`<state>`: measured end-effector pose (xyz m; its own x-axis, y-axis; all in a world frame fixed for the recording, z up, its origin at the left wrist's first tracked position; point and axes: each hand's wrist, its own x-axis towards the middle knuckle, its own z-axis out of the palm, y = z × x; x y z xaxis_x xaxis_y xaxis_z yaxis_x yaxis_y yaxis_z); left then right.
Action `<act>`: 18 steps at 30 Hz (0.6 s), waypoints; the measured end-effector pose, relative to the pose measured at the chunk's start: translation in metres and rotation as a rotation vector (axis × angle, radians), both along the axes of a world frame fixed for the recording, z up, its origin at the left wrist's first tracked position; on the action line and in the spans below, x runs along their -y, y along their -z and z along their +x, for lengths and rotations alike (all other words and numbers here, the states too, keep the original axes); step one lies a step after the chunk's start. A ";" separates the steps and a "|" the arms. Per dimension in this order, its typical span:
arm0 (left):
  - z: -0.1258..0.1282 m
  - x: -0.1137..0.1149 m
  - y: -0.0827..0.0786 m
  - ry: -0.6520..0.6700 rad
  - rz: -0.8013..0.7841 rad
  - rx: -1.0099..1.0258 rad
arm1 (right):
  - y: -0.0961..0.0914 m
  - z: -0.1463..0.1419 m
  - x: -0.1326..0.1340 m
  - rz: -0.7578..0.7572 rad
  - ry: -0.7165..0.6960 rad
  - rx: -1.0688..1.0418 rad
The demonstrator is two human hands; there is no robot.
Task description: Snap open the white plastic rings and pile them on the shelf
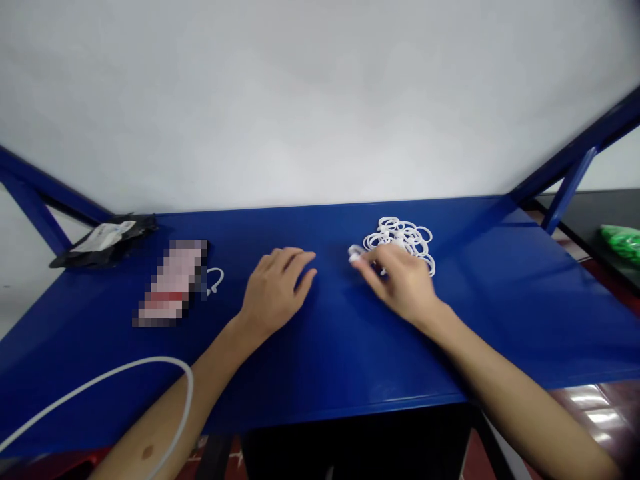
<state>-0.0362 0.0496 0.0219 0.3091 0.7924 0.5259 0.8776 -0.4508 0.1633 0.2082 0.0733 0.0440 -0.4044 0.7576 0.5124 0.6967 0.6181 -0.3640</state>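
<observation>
My left hand (278, 284) lies flat, palm down, on the blue table (500, 293), fingers stretched out and holding nothing. My right hand (397, 279) rests just in front of a pile of several white rings (404, 237). Its fingertips are pinched on one small white ring (355, 254) at the left of the pile, low over the table top.
A blurred pink-and-white flat object (171, 283) lies at the left, with a small white hook-like piece (216, 280) beside it. A black-and-white bag (103, 240) sits at the far left corner. A white cable (100, 383) loops over my left forearm. Blue frame struts rise at both sides.
</observation>
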 end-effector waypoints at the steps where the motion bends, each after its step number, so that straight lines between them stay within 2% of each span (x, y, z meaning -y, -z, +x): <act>1: -0.006 -0.003 -0.001 -0.093 -0.006 -0.042 | -0.006 0.007 -0.005 0.039 0.161 0.027; 3: -0.017 -0.009 -0.002 -0.220 -0.032 -0.139 | -0.016 0.025 -0.015 0.059 0.421 0.111; 6: -0.028 -0.013 0.004 -0.256 -0.092 -0.250 | -0.022 0.049 -0.031 -0.104 0.648 0.256; 9: -0.030 -0.013 0.011 -0.221 -0.130 -0.290 | -0.019 0.064 -0.043 -0.285 0.721 0.376; 12: -0.028 -0.012 0.013 -0.174 -0.100 -0.281 | -0.014 0.069 -0.049 -0.370 0.718 0.430; 15: -0.027 -0.011 0.011 -0.142 -0.081 -0.263 | -0.014 0.069 -0.049 -0.327 0.724 0.409; 18: -0.024 -0.011 0.006 -0.128 -0.092 -0.235 | -0.016 0.066 -0.046 -0.178 0.773 0.311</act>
<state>-0.0601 0.0603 0.0158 0.3088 0.8739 0.3753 0.9450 -0.3267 -0.0167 0.2742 0.1191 0.0604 0.1567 0.9375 0.3106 0.9838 -0.1206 -0.1325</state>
